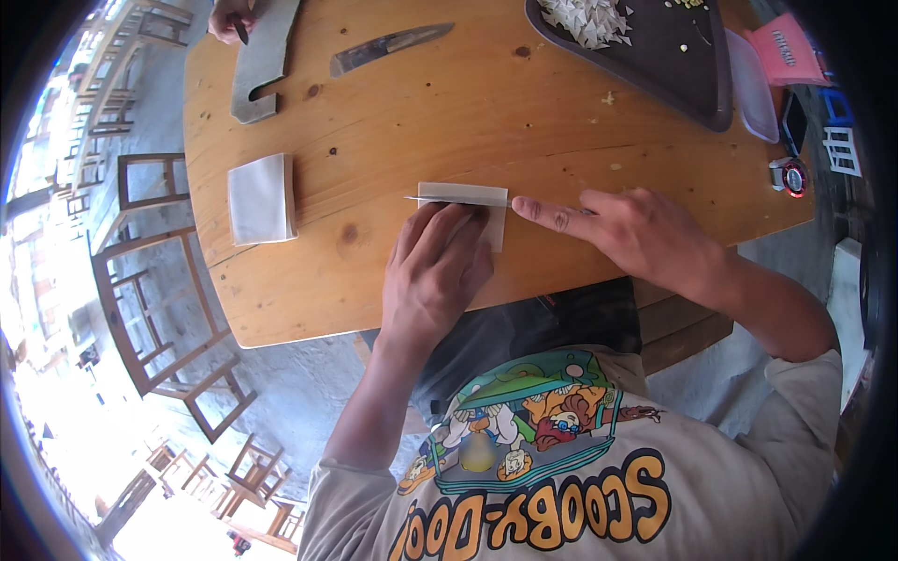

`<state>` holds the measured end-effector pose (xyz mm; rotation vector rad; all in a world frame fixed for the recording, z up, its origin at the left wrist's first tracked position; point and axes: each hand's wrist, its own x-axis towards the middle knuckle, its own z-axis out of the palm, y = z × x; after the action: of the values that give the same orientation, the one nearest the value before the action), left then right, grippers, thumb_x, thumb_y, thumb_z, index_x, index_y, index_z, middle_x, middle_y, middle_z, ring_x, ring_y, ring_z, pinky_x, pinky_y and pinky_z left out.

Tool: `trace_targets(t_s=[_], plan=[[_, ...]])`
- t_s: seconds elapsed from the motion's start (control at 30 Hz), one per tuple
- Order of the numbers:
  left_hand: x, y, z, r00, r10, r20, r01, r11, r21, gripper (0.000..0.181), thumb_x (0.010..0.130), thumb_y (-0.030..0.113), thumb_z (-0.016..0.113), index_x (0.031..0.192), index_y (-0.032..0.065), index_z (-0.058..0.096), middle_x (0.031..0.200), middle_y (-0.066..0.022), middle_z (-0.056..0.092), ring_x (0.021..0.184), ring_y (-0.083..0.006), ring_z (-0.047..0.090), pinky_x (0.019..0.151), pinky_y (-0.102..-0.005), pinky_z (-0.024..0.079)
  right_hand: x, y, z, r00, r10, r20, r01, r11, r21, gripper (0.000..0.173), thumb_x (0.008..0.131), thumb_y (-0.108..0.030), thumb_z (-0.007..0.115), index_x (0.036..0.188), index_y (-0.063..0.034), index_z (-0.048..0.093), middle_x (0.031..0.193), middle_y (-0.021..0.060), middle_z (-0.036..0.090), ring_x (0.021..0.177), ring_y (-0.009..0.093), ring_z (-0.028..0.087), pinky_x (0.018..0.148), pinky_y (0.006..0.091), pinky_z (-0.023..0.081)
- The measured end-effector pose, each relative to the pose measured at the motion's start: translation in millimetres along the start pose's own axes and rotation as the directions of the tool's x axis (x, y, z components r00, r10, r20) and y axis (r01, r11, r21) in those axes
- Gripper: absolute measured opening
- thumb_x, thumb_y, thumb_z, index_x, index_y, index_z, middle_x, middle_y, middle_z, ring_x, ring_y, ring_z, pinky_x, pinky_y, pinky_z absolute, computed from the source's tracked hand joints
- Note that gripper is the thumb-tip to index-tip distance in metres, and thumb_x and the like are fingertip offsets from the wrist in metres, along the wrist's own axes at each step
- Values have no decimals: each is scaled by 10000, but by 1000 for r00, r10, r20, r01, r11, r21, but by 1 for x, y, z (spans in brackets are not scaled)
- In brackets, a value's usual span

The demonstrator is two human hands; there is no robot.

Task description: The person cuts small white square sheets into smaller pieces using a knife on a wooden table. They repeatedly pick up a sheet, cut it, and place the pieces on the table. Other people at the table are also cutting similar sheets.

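Curled fingers of my left hand (435, 270) press down on a small stack of thin off-white sheets (463, 190) near the table's front edge. My right hand (642, 231) grips a knife (459, 202), its index finger stretched toward the blade. Seen almost edge-on, the blade lies across the stack just beyond my left fingertips. Most of the knife's handle is hidden by my right hand. Left of my hands, a thicker square stack of similar sheets (258, 200) sits on the wooden table (351, 280).
A second knife (393, 49) lies farther back. Another person's hand (230, 19) holds a dark blade at a grey notched board (263, 63). A dark tray (673, 77) carries white cut pieces (586, 21). Along the right edge are a plastic lid (756, 91), phone (794, 123) and wristwatch (793, 177).
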<state>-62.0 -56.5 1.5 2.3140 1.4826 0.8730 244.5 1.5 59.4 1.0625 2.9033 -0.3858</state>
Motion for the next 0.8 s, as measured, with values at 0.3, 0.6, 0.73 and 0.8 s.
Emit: trace_targets(t_s=[0.3,0.6,0.73,0.8], plan=[[2,2,-3,1000,-22,19,22,999,24,481,900,32,928,1376,88,889,1394,-69,783,1304,-338,755,1085,-479,656,1,0,-6,1000,-12,12,13,999,-33,879,1063,-65,688,1851,-425,536,815,49,517,566,230,618,639,396,709],[0,7,-5,999,-12,45,11,1000,23,532,855,16,942,1381,82,896,1455,-114,784,1351,-382,745,1120,-503,633,3,2,2,1000,2,13,-2,1000,-5,860,1085,-112,694,1844,-478,521,796,43,526,546,208,648,639,400,743],[-2,6,-4,999,-21,50,19,999,35,586,831,87,938,1413,132,882,1487,-70,771,1358,-350,739,1119,-501,643,2,4,0,1000,-8,19,8,1000,1,861,1082,-113,694,1843,-478,524,788,37,508,546,201,636,620,393,730],[-2,6,-5,997,-36,66,34,999,29,594,816,54,940,1404,121,889,1471,-85,778,1353,-367,741,1125,-506,633,2,3,0,1000,-10,27,10,1000,4,864,1080,-112,695,1843,-480,525,782,36,493,539,195,623,606,387,721]])
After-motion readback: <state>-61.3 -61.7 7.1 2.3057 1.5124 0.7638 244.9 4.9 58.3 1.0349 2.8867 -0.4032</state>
